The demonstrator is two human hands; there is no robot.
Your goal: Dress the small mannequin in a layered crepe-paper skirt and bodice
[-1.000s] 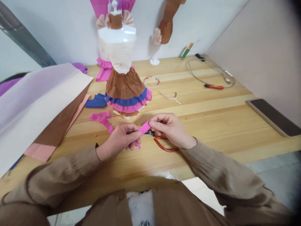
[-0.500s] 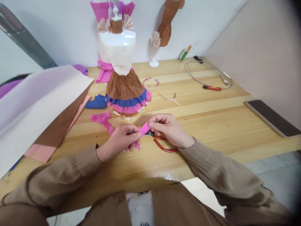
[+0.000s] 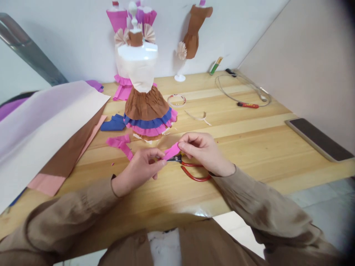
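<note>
Between my hands is a short strip of pink crepe paper (image 3: 172, 150). My left hand (image 3: 142, 165) pinches its lower left end, and the fingers of my right hand (image 3: 202, 150) are closed on its upper right end. Under the strip lie scissors with red handles (image 3: 194, 178), partly hidden by my hands. Just beyond stands a small white dress form (image 3: 138, 59) wearing a ruffled skirt (image 3: 146, 105) in brown, blue and pink. A longer pink strip (image 3: 122, 144) lies on the table left of the skirt.
Large paper sheets (image 3: 52, 122) cover the left side, with a folded blue piece (image 3: 113, 123) nearby. A bracelet (image 3: 176, 100), a cable (image 3: 222, 88) and a phone (image 3: 318, 138) lie to the right. Behind stands another form in a brown dress (image 3: 192, 37).
The pink strip has shifted slightly right and up with my right hand. The tail that hung below my left hand no longer shows. The view has tilted a little.
</note>
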